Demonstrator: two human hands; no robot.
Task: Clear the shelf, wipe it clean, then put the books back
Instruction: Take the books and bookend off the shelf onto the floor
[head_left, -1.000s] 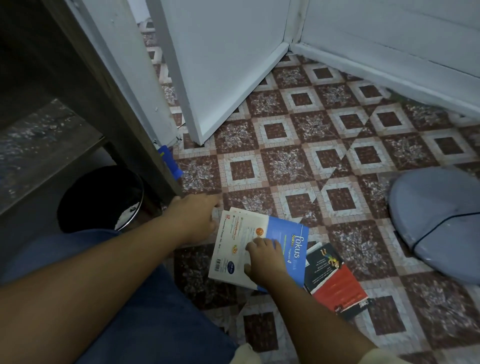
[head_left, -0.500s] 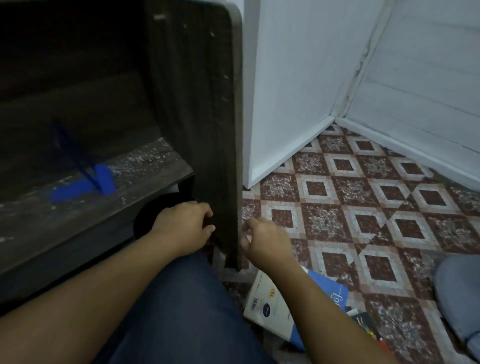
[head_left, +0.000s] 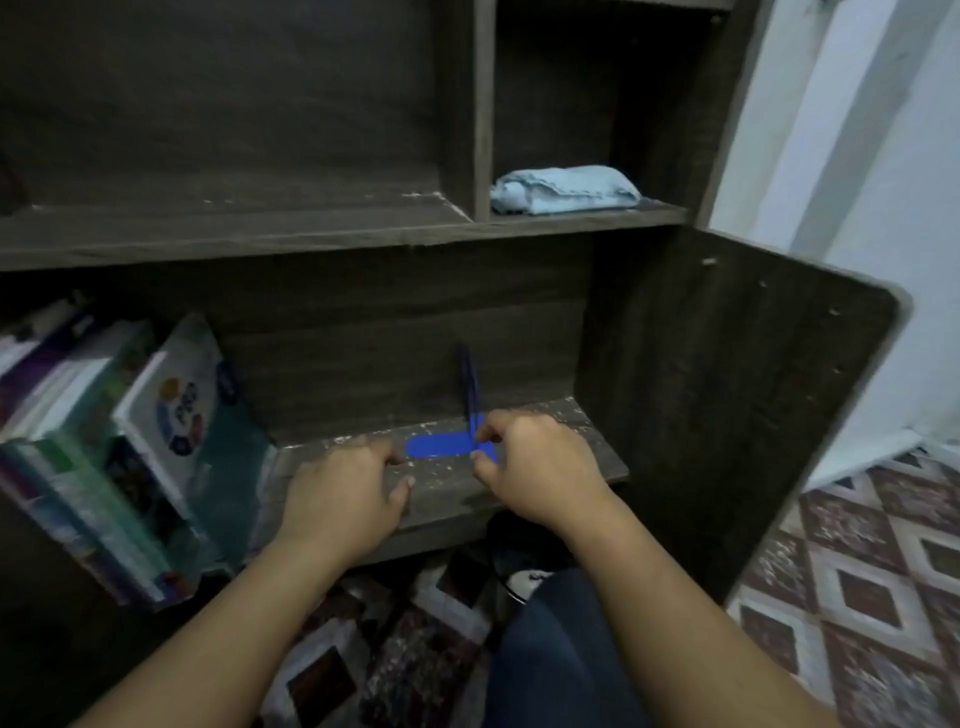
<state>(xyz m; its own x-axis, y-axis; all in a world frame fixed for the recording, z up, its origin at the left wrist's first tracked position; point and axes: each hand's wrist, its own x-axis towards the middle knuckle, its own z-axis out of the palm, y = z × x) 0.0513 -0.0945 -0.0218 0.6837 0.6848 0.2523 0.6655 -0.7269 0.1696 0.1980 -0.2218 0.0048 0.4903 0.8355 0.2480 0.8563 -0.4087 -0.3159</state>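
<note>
Fingers (head_left: 488, 431) of the right hand (head_left: 535, 467) are curled, thumb and forefinger closed on the bend of a blue L-shaped piece (head_left: 439, 446) on the right half of the lower shelf (head_left: 447, 486). The left hand (head_left: 343, 499) lies just beside it, fingers bent and slightly apart, tips on the board, gripping nothing. Books (head_left: 130, 447) lean at the shelf's left end, and farther back a folded pale cloth (head_left: 563, 189) lies in the upper right compartment.

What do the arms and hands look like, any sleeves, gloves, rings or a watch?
Both forearms are bare right to the picture's edge, no sleeves in view. The left hand and right hand wear no gloves, and no ring, watch or bracelet shows, though the picture is dim. Dark blue trousers cover the knee.
</note>
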